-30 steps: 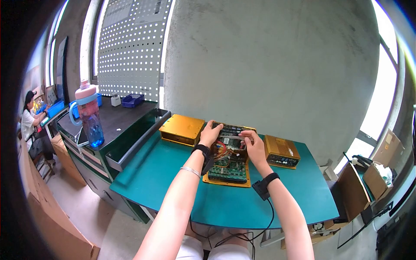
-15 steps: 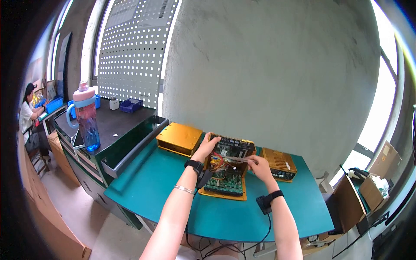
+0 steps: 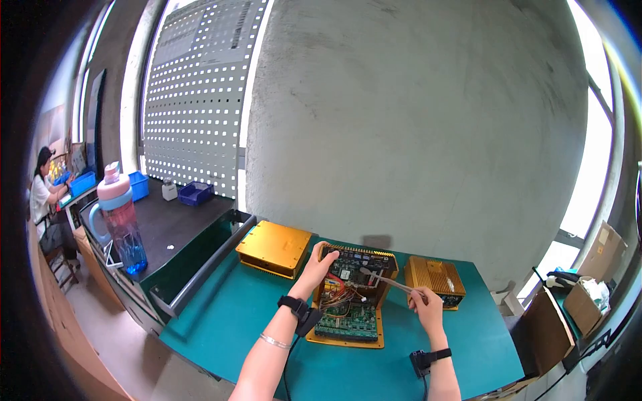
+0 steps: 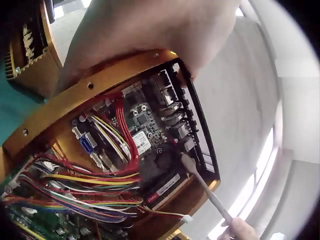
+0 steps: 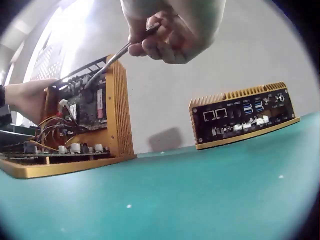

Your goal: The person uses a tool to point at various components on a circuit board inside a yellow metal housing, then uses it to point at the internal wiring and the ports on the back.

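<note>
An opened gold metal case stands upright on a gold base plate, with circuit boards inside. My left hand grips the case's upper left edge, thumb over the rim. My right hand pinches a slim grey tool with a widened, flat tip. In the left wrist view that tip lies over the dark board, close to the row of ports. Coloured wires run between the upright board and the green board on the base.
Closed gold boxes flank the work, one at the left and a ribbed one at the right. A drawer unit with a water bottle stands left of the green table. Another person sits far left.
My right hand has drawn back from the case's right side, and the tool now slants down toward the hand. My left hand stays on the case edge. The head view has tilted up.
</note>
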The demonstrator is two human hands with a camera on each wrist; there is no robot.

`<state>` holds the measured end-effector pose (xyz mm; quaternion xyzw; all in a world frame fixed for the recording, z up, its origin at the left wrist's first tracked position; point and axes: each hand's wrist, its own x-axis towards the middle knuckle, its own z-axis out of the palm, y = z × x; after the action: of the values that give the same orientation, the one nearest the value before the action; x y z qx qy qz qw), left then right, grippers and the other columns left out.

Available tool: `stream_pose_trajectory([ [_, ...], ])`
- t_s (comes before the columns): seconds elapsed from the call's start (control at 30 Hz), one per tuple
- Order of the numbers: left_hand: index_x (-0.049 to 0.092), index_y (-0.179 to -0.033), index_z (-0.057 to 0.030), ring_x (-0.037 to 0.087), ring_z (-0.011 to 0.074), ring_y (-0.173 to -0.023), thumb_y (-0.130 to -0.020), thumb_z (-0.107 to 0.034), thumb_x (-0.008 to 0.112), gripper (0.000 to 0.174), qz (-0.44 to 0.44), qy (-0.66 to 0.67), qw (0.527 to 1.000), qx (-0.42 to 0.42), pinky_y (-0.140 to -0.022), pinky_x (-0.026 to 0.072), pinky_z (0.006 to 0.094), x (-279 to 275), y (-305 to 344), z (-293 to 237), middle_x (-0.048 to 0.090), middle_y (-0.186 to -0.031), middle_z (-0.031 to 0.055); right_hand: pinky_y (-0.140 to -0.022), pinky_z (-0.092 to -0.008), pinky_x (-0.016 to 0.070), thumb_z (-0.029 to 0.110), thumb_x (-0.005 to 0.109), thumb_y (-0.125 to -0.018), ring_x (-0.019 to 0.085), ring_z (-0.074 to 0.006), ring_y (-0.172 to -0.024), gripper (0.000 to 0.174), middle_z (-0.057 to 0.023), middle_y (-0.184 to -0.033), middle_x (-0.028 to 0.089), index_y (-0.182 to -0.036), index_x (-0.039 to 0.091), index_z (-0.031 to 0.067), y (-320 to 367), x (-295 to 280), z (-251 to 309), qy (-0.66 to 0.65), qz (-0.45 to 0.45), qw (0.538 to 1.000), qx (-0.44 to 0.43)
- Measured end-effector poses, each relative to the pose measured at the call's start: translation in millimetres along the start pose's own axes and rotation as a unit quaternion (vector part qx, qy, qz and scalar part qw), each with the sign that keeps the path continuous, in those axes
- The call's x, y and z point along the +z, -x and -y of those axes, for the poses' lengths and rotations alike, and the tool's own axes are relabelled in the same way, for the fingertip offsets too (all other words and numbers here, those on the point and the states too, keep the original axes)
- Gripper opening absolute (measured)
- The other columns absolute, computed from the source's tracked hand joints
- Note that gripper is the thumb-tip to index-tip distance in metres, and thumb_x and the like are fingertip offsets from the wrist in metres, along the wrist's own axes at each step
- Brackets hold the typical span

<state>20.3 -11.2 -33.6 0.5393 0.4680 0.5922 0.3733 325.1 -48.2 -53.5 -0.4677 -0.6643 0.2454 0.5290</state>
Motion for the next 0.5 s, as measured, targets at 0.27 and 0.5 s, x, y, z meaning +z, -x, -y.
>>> stream_pose_trajectory([
  [0.27, 0.034, -0.143, -0.0108, 0.045, 0.0281, -0.127, -0.090, -0.051, 0.058, 0.070, 0.006, -0.049, 0.999, -0.013, -0.105, 0.0342, 0.0383, -4.4, 2.8, 7.4, 0.048, -0.135, 0.0205, -0.050, -0.0222, 0.0402, 0.011, 0.060, -0.093, 0.051, -0.0060, -0.053, 0.014, -0.0010, -0.061, 0.057, -0.090, 0.066, -0.0013, 10.2, -3.8, 14.6, -0.015, -0.048, 0.999, 0.011],
  [0.5, 0.024, -0.150, -0.0143, 0.034, 0.0268, -0.137, -0.100, -0.049, 0.044, 0.064, 0.051, -0.022, 0.998, -0.007, -0.112, 0.0257, 0.0376, -11.9, 12.9, 14.6, 0.038, -0.146, 0.0177, -0.050, -0.0220, 0.0398, 0.009, 0.063, -0.091, 0.052, -0.0055, -0.054, 0.013, -0.0004, -0.062, 0.058, -0.092, 0.068, -0.0030, 11.7, -1.3, 12.3, 0.016, -0.053, 0.998, -0.003],
])
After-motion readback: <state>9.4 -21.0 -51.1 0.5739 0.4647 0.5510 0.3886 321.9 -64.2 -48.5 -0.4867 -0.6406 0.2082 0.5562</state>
